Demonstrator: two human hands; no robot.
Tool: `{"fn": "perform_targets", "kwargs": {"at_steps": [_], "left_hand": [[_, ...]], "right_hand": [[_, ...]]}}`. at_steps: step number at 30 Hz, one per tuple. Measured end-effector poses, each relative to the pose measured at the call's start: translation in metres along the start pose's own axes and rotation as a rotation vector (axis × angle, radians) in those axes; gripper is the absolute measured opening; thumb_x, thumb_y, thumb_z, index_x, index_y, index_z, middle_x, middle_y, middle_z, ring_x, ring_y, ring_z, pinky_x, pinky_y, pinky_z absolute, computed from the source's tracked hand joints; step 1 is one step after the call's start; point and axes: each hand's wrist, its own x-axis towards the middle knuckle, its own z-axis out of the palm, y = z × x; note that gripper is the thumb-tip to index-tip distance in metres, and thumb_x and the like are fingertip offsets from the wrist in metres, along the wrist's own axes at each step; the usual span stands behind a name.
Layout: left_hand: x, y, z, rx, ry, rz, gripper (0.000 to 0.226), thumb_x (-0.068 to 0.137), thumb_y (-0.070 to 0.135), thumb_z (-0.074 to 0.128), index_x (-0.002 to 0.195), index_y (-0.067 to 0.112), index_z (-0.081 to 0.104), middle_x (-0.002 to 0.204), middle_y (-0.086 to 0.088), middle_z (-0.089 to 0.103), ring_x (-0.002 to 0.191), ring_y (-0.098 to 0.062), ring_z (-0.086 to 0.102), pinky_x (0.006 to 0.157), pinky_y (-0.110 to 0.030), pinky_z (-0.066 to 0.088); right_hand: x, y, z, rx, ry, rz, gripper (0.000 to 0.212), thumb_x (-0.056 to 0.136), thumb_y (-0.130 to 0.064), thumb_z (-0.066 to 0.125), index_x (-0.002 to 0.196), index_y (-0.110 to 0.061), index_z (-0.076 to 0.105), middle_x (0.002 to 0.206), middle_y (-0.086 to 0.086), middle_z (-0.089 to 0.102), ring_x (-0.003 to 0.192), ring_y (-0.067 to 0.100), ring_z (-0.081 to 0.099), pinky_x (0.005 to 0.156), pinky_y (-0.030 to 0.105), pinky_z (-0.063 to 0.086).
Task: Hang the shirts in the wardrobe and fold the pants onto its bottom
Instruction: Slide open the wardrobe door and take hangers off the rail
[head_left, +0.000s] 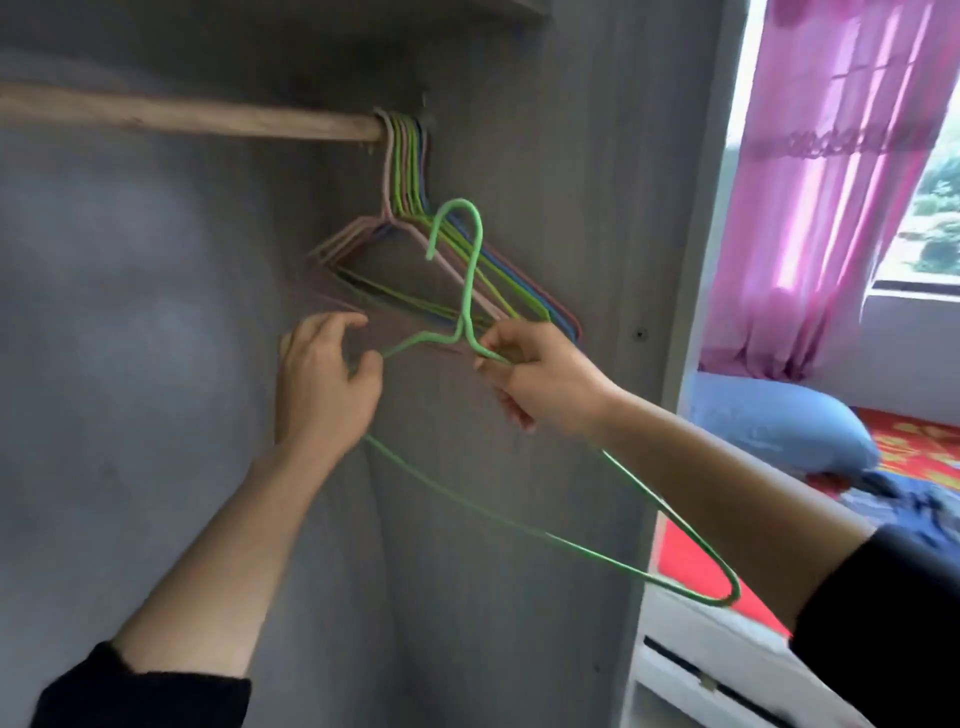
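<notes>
A green wire hanger is off the rod, its hook pointing up in front of the wardrobe's right wall. My right hand pinches its right shoulder just below the neck. My left hand is at the hanger's left shoulder with fingers curled around the wire near the thumb. Several pink, green and blue hangers hang bunched at the right end of the wooden rod. No shirt or pants are in view.
The grey wardrobe interior fills the left and centre. Right of the wardrobe's side panel are a bed with a blue pillow, a red patterned cover, a pink curtain and a window.
</notes>
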Motion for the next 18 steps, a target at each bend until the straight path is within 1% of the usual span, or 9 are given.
{"fn": "perform_targets", "kwargs": {"at_steps": [2,5,7,9,10,12,13,15,18], "left_hand": [[-0.028,0.013,0.012,-0.08,-0.029,-0.013,0.032,0.079,0.006,0.059,0.11,0.007,0.066,0.107,-0.018,0.063,0.102,-0.037,0.055,0.091,-0.037,0.037],[-0.073,0.041,0.027,-0.188,-0.09,-0.008,0.03,0.078,0.009,0.051,0.103,0.007,0.067,0.101,-0.015,0.065,0.094,-0.036,0.059,0.088,-0.042,0.046],[-0.108,0.061,0.037,-0.24,-0.142,0.001,0.029,0.078,0.01,0.048,0.099,0.006,0.068,0.097,-0.013,0.066,0.089,-0.034,0.06,0.085,-0.043,0.048],[-0.147,0.084,0.047,-0.266,-0.198,0.043,0.027,0.079,0.008,0.048,0.094,0.006,0.069,0.091,-0.009,0.067,0.084,-0.029,0.06,0.082,-0.035,0.046],[-0.167,0.097,0.052,-0.269,-0.232,0.08,0.025,0.079,0.007,0.048,0.092,0.006,0.07,0.09,-0.008,0.066,0.083,-0.026,0.059,0.082,-0.03,0.043],[-0.206,0.129,0.066,-0.274,-0.313,0.145,0.023,0.078,0.003,0.05,0.089,0.004,0.071,0.089,-0.008,0.067,0.084,-0.024,0.058,0.083,-0.024,0.037],[-0.224,0.147,0.075,-0.282,-0.356,0.16,0.023,0.077,0.002,0.05,0.088,0.003,0.071,0.089,-0.01,0.067,0.084,-0.025,0.059,0.083,-0.023,0.036],[-0.257,0.188,0.099,-0.302,-0.459,0.149,0.023,0.076,0.002,0.051,0.088,0.003,0.07,0.09,-0.011,0.067,0.087,-0.029,0.059,0.084,-0.027,0.038],[-0.306,0.261,0.143,-0.329,-0.613,0.099,0.022,0.08,0.004,0.052,0.093,0.008,0.07,0.098,-0.009,0.065,0.097,-0.028,0.057,0.084,-0.034,0.043]], "right_hand": [[-0.034,0.017,-0.009,0.021,-0.018,0.047,0.02,0.09,-0.015,0.063,0.073,-0.015,0.054,0.038,-0.009,0.044,0.03,0.008,0.035,0.033,0.017,0.031],[-0.089,0.044,-0.031,0.029,-0.02,0.117,0.035,0.084,-0.026,0.072,0.058,-0.018,0.051,0.038,-0.01,0.039,0.031,0.007,0.032,0.035,0.015,0.028],[-0.13,0.062,-0.051,-0.004,-0.062,0.172,0.04,0.082,-0.034,0.073,0.054,-0.018,0.05,0.037,-0.01,0.038,0.03,0.009,0.033,0.036,0.016,0.028],[-0.173,0.082,-0.076,-0.049,-0.111,0.227,0.042,0.081,-0.042,0.072,0.056,-0.015,0.053,0.038,-0.008,0.038,0.031,0.01,0.033,0.037,0.017,0.029],[-0.195,0.092,-0.09,-0.061,-0.131,0.252,0.043,0.081,-0.044,0.072,0.057,-0.012,0.054,0.039,-0.008,0.038,0.033,0.01,0.034,0.037,0.018,0.031],[-0.237,0.113,-0.122,-0.071,-0.171,0.312,0.041,0.081,-0.043,0.072,0.059,-0.012,0.057,0.043,-0.008,0.042,0.038,0.01,0.04,0.041,0.02,0.036],[-0.259,0.123,-0.14,-0.086,-0.183,0.345,0.038,0.082,-0.041,0.072,0.061,-0.013,0.059,0.045,-0.007,0.046,0.04,0.01,0.044,0.044,0.021,0.039],[-0.304,0.143,-0.176,-0.116,-0.173,0.422,0.03,0.083,-0.038,0.072,0.068,-0.012,0.065,0.047,-0.002,0.054,0.042,0.012,0.052,0.047,0.02,0.041],[-0.372,0.172,-0.229,-0.162,-0.13,0.52,0.017,0.086,-0.031,0.07,0.078,-0.016,0.07,0.051,-0.001,0.057,0.043,0.009,0.052,0.045,0.016,0.041]]}}
